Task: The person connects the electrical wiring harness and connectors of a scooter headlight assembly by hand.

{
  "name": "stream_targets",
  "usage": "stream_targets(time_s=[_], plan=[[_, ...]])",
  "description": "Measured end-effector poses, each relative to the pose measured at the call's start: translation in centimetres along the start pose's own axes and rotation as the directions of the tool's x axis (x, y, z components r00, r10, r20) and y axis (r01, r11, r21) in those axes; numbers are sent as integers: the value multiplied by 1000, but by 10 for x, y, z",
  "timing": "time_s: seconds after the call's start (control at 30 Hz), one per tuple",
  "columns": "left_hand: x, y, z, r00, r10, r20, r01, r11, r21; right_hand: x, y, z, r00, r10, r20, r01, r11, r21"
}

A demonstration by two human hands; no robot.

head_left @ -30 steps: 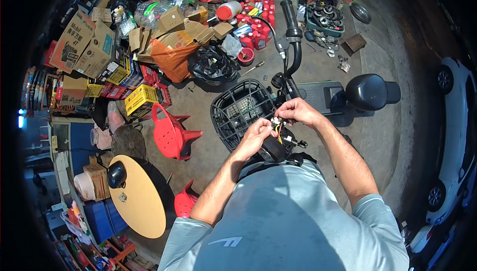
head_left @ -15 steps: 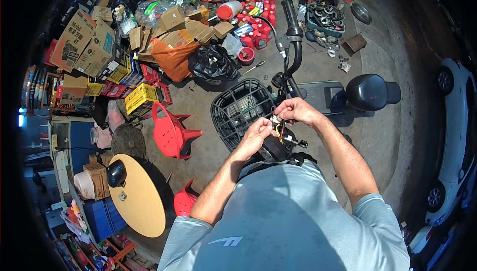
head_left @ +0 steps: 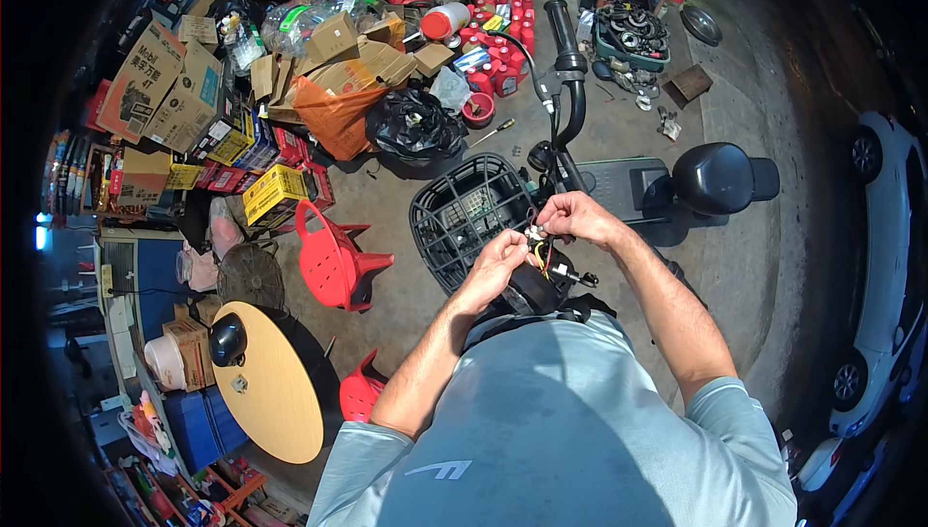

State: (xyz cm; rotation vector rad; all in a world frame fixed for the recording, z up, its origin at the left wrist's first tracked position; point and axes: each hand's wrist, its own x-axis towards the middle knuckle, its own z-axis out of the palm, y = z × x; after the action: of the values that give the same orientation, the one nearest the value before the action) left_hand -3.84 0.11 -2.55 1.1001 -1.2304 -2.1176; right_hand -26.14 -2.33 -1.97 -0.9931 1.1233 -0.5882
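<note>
— As we look down past the light blue shirt [head_left: 541, 411], where do we find the hands?

— We record the left hand [head_left: 499, 261] and the right hand [head_left: 577, 217] close together at the front of a scooter [head_left: 611, 186]. Both grasp a small white connector [head_left: 535, 233], pinched between thumb and fingertips; its finer detail is too small for us to tell.

— Where do we place the connector?

— Between the two hands, just right of the black basket [head_left: 418, 218]. We note yellow and red wires [head_left: 541, 256] hanging just below it.

— What do we list nearby?

— A bent black handlebar [head_left: 578, 111] beyond the right hand, and a black seat [head_left: 713, 179] well to its right. We see a red chair [head_left: 329, 261] to the left of the basket. Nearer us, at the left, an oval wooden surface [head_left: 280, 411] carries a dark rounded object [head_left: 228, 339].
</note>
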Motion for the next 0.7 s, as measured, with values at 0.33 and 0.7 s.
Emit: stream_targets(time_s=[0.33, 0.7], plan=[[-2, 5, 2, 1000, 2, -11, -1, 999, 51, -3, -1, -1, 1000, -16, 17, 16, 1000, 15], [-4, 9, 2, 1000, -15, -5, 15, 997, 70, -5, 0, -3, 996, -29, 82, 23, 997, 74]])
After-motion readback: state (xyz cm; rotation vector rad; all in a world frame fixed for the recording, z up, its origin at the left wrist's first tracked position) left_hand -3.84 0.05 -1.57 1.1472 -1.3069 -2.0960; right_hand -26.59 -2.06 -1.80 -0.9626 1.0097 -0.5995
